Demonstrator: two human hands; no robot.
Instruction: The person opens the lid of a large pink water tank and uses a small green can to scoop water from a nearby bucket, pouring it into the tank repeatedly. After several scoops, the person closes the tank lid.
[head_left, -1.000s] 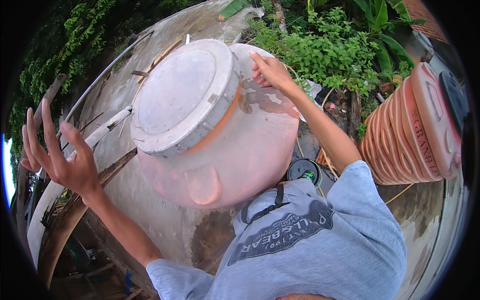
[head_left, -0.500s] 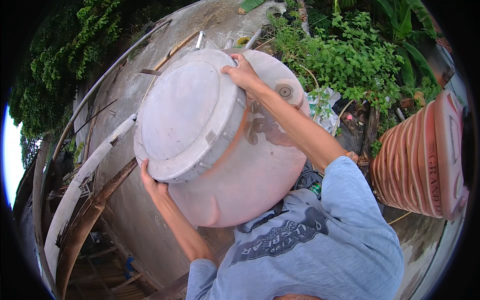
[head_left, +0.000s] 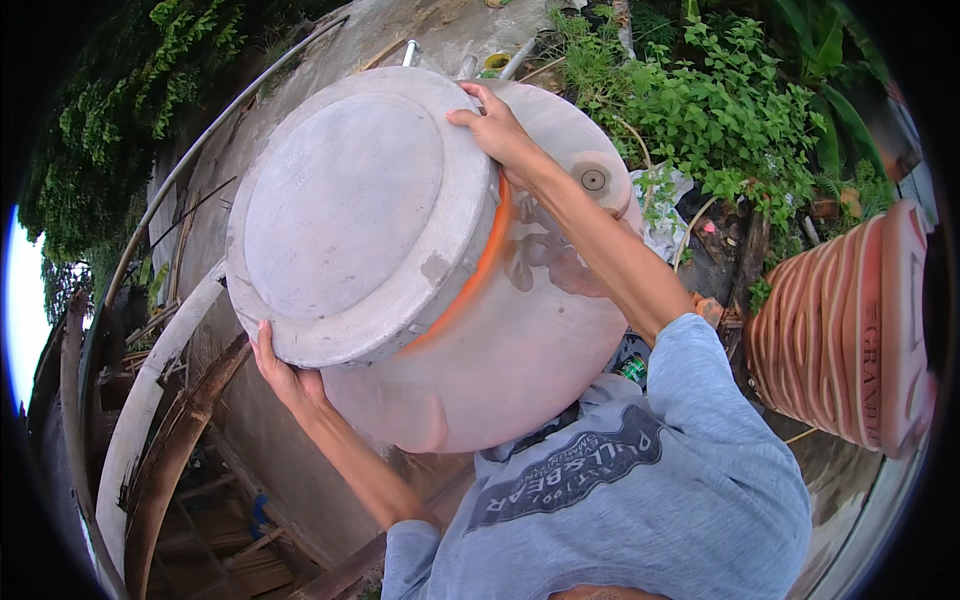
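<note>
Lid (head_left: 360,210), grey, round and dished, is seated over the mouth of the big pinkish water jar (head_left: 520,330); both are tipped toward the camera, so the lid's flat top faces up-left. An orange band (head_left: 470,290) of the jar's neck is exposed along the lid's right rim, wider there than elsewhere, so the lid is judged not fully square on the mouth. The lid's far side cannot be seen, so the fit there cannot be told.

Jar is stood on the concrete slab (head_left: 200,240), near its right edge by the green shrubs (head_left: 720,110). A round plug fitting (head_left: 593,180) is seen on the jar's shoulder, upper right. A second jar, ribbed terracotta (head_left: 840,330), is lying well apart at the right.

Right hand (head_left: 500,135) is laid on the lid's upper right rim, fingers partly spread and curled over the edge, gripping it. Left hand (head_left: 285,370) is cupped under the lid's lower left rim, fingers wrapped behind and hidden; thumb is pressed against the rim. The lid is held from opposite sides.

Progress, as judged: lid is on the jar and gripped by both hands; final seating or release is not yet done. Neither hand is off the lid.
</note>
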